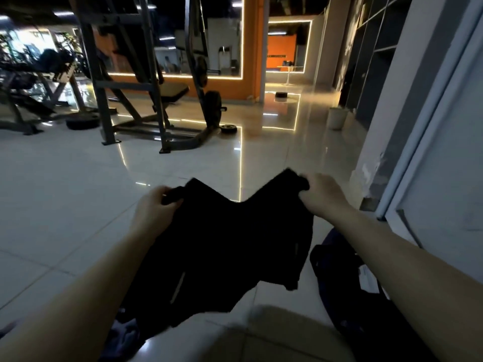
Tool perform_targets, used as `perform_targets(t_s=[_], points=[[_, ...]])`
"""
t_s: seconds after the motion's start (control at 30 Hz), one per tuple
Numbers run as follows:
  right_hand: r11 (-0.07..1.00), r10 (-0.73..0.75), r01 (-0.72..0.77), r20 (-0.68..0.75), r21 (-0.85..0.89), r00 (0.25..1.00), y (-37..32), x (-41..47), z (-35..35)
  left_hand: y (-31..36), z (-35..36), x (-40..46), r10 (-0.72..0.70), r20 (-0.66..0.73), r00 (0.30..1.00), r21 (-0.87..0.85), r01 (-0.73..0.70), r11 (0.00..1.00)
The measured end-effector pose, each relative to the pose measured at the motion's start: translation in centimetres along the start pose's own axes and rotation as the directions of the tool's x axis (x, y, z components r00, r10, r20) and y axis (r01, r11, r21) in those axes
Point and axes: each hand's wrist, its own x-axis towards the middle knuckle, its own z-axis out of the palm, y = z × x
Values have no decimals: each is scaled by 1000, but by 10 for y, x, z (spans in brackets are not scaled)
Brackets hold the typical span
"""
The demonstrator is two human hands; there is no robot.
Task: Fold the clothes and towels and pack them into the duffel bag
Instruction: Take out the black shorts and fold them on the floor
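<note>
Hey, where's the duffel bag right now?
In the head view the dark duffel bag lies on the tiled floor at lower right, under the right forearm, beside the black garment held up by both hands.

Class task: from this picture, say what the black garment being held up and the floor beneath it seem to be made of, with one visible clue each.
Black garment: probably soft matte fabric; it sags and drapes between the left hand and right hand. Floor: likely glazed, polished tile; grout lines and mirror-like light reflections.
</note>
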Motion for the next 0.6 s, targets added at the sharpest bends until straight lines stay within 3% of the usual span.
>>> perform_targets(t_s=[0.03,0.1,0.17,0.2,0.23,0.27,0.3,0.33,0.4,0.47,0.53,0.6], points=[[997,-67,73,-161,30,985,-6,0,-9,1,-10,1,-11,-65,998,-44,8,999],[960,-206,266,-434,83,877,-20,-1,-31,13,-35,6,5,-134,991,-256,-40,966],[917,-237,369,-536,151,810,-21,-2,-39,30,-51,2,62,-142,988,-440,-119,890],[929,-190,319,-497,189,847,-15,-3,-38,33,-51,-4,84,-104,991,-427,-121,896],[964,-105,185,-364,192,925,-5,-3,-31,30,-46,-11,93,-43,995,-307,-101,946],[994,6,8,-127,113,992,7,-5,-20,21,-36,-17,80,12,997,-121,-78,990],[994,110,-110,126,-9,986,18,-10,-10,9,-26,-23,52,35,998,57,-54,997],[984,174,-156,282,-84,944,26,-16,-4,0,-17,-28,45,33,998,145,-49,988],[975,194,-216,299,43,934,31,-20,-7,-1,-9,-29,60,-8,998,104,-58,993],[900,194,-231,136,369,972,25,-16,-23,15,-9,-21,52,-68,996,-44,-55,997],[781,207,-169,5,601,978,17,-14,-39,22,-8,-17,21,-34,999,-159,-26,987],[801,201,-191,46,568,978,21,-19,-37,12,-5,-19,-9,29,1000,-41,10,999]])
